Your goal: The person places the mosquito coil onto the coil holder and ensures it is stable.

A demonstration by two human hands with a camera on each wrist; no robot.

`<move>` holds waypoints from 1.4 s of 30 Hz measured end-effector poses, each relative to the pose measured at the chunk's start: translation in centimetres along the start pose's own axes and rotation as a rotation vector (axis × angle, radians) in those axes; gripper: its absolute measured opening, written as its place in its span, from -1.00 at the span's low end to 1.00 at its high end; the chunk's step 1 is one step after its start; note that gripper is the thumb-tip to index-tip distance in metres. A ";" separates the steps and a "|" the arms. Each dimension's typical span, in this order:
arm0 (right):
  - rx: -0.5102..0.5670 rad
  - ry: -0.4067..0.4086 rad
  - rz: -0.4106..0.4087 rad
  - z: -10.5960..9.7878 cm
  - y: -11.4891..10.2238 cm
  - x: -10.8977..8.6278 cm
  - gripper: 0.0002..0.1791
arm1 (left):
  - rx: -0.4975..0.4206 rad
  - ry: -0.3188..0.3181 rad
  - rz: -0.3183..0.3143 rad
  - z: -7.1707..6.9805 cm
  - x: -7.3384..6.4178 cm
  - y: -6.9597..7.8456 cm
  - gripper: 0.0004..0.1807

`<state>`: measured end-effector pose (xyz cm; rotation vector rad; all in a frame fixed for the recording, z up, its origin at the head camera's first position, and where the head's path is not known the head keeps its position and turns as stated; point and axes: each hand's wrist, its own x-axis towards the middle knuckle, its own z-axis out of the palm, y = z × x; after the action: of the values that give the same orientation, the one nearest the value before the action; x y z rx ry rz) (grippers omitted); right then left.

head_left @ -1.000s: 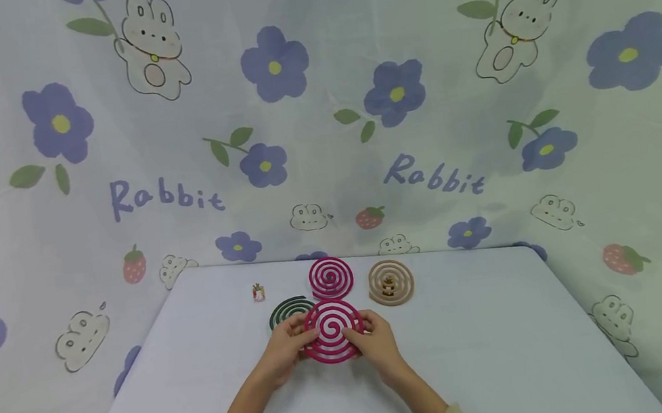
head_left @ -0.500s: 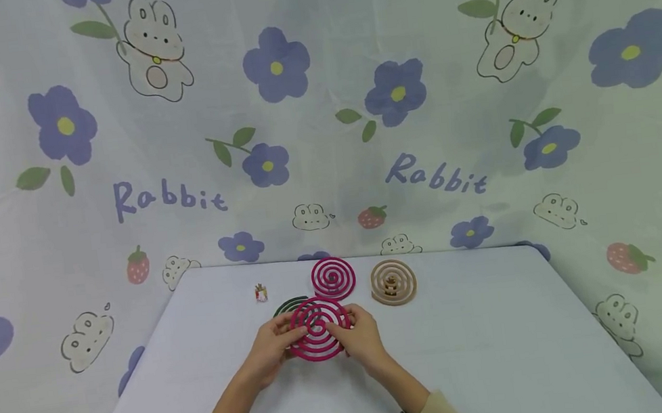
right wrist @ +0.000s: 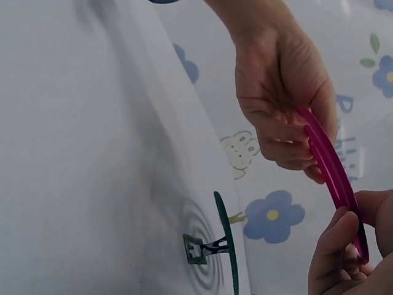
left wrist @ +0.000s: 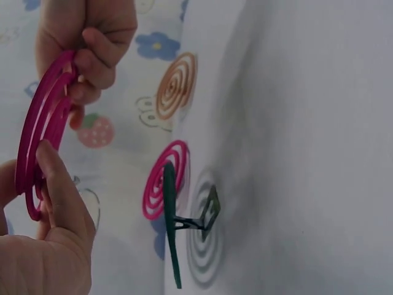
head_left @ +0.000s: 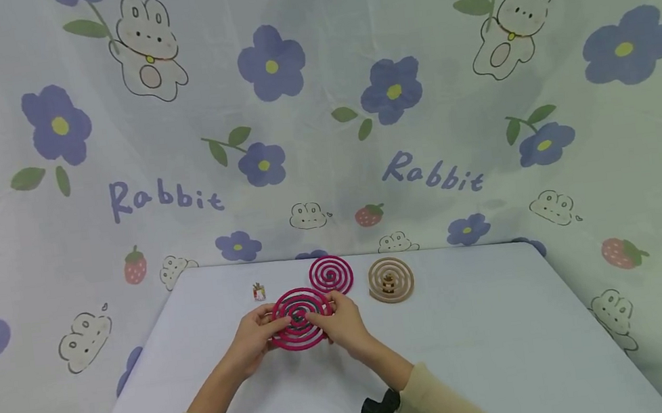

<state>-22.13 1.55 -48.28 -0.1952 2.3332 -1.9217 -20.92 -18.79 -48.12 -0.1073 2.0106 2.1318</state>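
Both hands hold a magenta mosquito coil (right wrist: pixel 333 166) by its opposite edges, raised above the table. In the head view, my left hand (head_left: pixel 250 342) pinches its left side, thumb on top. The right hand (head_left: pixel 347 326) pinches the right side the same way. Below the held coil, a dark green mosquito coil (left wrist: pixel 170 215) sits level on a small metal stand (left wrist: pixel 213 209) that lifts it off the table. From the head view the magenta coil covers most of the green one, which shows only through the gaps in the spiral.
Behind the hands rest a second magenta coil (head_left: pixel 331 276) and, to its right, a tan coil (head_left: pixel 405 280) with brownish metal at its centre. A small red, yellow and white item (head_left: pixel 259 292) lies at the back left of the white table (head_left: pixel 505 336). A printed cloth hangs behind.
Both hands have carried the magenta coil left and slightly away from the body, from beside the green coil to over it. Their pinch on its edges stays the same.
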 end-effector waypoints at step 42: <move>0.005 -0.059 0.013 4.8 -10.7 10.2 -0.60 | 0.155 0.031 0.008 -7.7 4.5 12.1 -0.29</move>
<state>-31.10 -6.82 -38.75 -0.2325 2.2861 -1.8889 -28.38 -26.57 -37.70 -0.1083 2.1885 1.9811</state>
